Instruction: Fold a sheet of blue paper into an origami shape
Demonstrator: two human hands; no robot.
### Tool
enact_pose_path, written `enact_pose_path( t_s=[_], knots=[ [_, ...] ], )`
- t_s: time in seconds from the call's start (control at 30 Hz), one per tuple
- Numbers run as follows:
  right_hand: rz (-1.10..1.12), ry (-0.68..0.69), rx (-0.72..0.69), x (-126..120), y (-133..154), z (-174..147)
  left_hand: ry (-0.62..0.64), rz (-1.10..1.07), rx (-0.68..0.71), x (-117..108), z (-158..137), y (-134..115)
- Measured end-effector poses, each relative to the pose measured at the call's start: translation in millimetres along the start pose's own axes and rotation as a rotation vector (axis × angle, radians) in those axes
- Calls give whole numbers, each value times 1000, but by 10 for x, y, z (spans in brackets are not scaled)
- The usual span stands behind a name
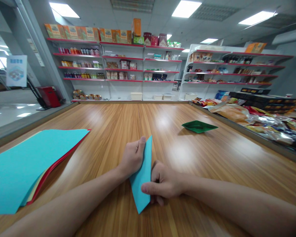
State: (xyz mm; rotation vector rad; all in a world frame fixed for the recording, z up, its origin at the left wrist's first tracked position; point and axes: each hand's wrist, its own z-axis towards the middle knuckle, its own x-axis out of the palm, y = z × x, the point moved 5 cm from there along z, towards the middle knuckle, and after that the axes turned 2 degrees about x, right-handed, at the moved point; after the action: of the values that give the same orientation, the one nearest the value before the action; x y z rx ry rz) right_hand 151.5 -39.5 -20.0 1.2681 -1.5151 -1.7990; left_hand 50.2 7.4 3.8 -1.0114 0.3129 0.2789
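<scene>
Blue folded paper (147,168) sits over the table (108,131), pinched by left hand (132,155) and right hand (166,180) at opposite sides, so keep edges flush and press the crease evenly.

Plain sky-blue paper (144,173), brown wood-grained table (113,128)

No text could be read with certainty. The sign (16,70) bore a line of blue characters, too blurred to make out; the orange boxes (88,33) on the top shelf (74,40) carried labels too small to read.
</scene>
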Motion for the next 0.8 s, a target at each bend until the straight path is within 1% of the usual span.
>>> enact_pose_path(
  t_s=[0.1,0.2,0.33,0.47,0.57,0.7,0.73,0.8],
  knots=[
    [122,-77,47,-77,-82,16,84,13,16,44,-4,4],
    [141,-60,83,-97,-124,8,92,24,-11,44,3,29],
    [127,-33,46,-100,-120,-3,153,23,-4,75,-5,17],
    [213,-91,7,-146,-124,10,213,7,3,110,-32,-19],
    [264,-94,6,-152,-131,12,226,-11,-10,111,-41,-26],
    [273,-80,12,-155,-153,17,237,-31,-22,110,-49,-16],
    [271,-100,2,-178,-158,23,253,-33,-21,119,-53,-13],
    [258,-189,-34,-261,-168,32,294,-42,-11,143,-62,-8]
  ],
)
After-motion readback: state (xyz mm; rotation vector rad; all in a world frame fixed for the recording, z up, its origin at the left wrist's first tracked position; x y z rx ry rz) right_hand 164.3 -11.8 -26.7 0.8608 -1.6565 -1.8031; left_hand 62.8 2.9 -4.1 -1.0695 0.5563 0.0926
